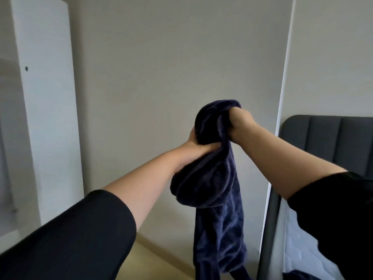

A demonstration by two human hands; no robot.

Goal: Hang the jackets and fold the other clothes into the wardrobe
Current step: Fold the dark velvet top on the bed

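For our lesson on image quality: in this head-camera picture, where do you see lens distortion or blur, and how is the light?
Head view: the wardrobe leans and the wall edge at right bows, wide-angle distortion; the left hand gripping the navy garment looks slightly smeared; light is soft and even, no glare.

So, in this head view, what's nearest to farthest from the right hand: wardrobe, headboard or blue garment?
1. Blue garment, gripped by the right hand.
2. Headboard, to its right.
3. Wardrobe, far left.
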